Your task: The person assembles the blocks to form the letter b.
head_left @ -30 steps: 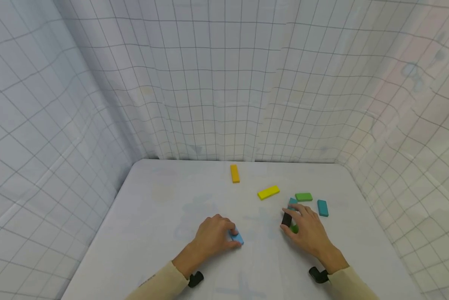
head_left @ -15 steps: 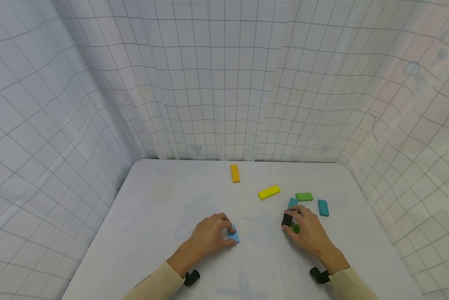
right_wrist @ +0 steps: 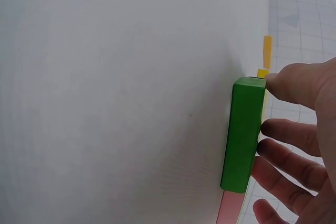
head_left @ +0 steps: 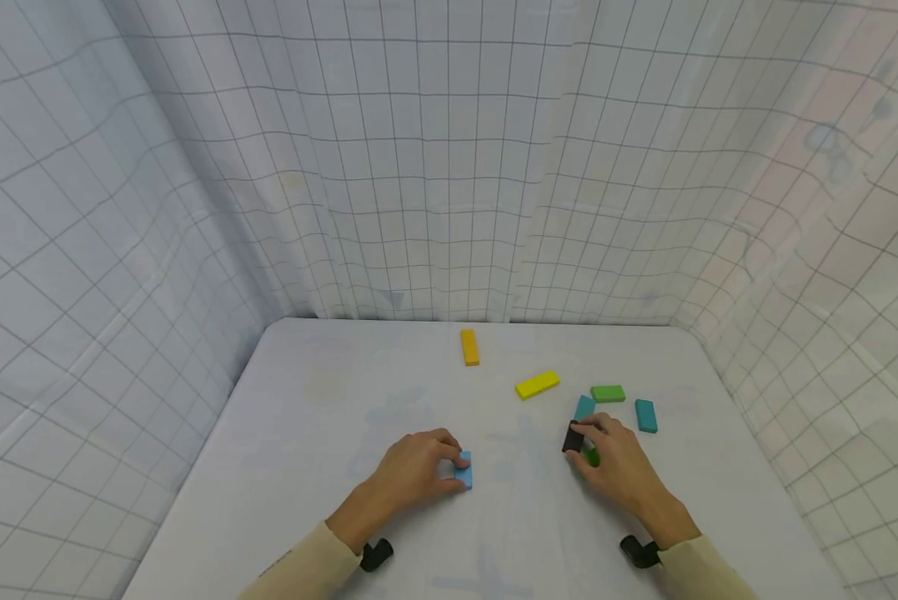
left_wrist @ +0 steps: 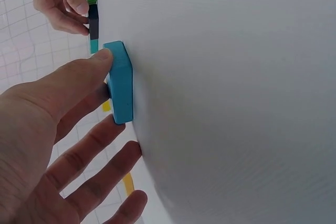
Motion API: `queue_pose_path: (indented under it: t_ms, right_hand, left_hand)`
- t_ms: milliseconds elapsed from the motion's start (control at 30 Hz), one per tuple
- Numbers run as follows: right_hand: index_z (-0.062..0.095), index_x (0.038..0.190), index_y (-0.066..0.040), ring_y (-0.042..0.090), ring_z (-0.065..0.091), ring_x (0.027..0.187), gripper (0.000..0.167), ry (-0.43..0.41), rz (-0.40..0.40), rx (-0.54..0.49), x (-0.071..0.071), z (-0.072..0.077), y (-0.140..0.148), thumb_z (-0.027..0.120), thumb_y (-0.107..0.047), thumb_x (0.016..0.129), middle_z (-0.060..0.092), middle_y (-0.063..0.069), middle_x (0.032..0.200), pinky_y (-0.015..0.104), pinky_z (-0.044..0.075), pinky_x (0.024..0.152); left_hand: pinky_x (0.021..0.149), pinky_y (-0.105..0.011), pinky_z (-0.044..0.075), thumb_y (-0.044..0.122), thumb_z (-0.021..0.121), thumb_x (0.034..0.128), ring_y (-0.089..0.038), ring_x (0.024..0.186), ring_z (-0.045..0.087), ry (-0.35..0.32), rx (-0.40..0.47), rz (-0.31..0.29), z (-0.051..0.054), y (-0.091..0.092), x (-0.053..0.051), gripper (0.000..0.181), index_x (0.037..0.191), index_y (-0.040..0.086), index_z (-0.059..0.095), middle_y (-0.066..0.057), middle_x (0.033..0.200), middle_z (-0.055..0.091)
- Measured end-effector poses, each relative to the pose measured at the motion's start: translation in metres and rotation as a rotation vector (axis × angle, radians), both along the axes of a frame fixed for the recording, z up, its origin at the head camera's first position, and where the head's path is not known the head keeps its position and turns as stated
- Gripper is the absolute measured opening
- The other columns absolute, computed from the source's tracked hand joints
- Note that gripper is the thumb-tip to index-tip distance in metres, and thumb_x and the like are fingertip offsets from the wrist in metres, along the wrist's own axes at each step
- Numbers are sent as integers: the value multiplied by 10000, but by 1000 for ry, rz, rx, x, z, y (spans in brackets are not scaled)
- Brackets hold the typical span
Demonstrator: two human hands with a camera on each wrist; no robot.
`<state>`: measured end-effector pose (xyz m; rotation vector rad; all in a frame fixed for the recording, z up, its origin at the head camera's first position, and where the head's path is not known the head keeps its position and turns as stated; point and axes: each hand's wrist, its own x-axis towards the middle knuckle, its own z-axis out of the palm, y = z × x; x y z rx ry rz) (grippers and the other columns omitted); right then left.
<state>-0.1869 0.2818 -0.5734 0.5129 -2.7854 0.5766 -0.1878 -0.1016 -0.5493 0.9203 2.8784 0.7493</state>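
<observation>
My left hand (head_left: 411,471) pinches a light blue block (head_left: 465,473) with thumb and index finger, low at the table's middle. In the left wrist view the thumb lies on one end of this blue block (left_wrist: 122,85); the other fingers spread beyond it. To the right, my right hand (head_left: 619,467) pinches a black block (head_left: 573,437) between thumb and fingertips. A dark green block (head_left: 590,457) sits beside the black one, partly under the palm. The right wrist view shows the green block (right_wrist: 243,135) large, mostly hiding the black one. A teal block (head_left: 584,407) lies just beyond the black block.
Farther back on the white table (head_left: 328,433) lie an orange block (head_left: 469,347) and a yellow block (head_left: 537,385). A light green block (head_left: 608,393) and another teal block (head_left: 646,416) are at the right. Grid-patterned curtains (head_left: 449,167) enclose the back and sides.
My left hand has drawn the light blue block slightly left and turned it straighter. The right fingertips have drawn back from the teal block onto the black block, which has barely moved.
</observation>
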Motion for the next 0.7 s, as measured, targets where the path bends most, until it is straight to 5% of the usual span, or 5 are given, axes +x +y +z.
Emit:
queue_pose_path:
  t_ms: [700]
  right_hand:
    - [855,1334,0,299,762,1162,402,-16,-11,11,0,2,-2,963,-139,973,773,129,1339,517,677,969]
  left_hand:
    - [1046,-489,695,337,997,950,-241,1198,837,-34,18,-18,-2,-4,2,336,1248,197,926,5,1336,851]
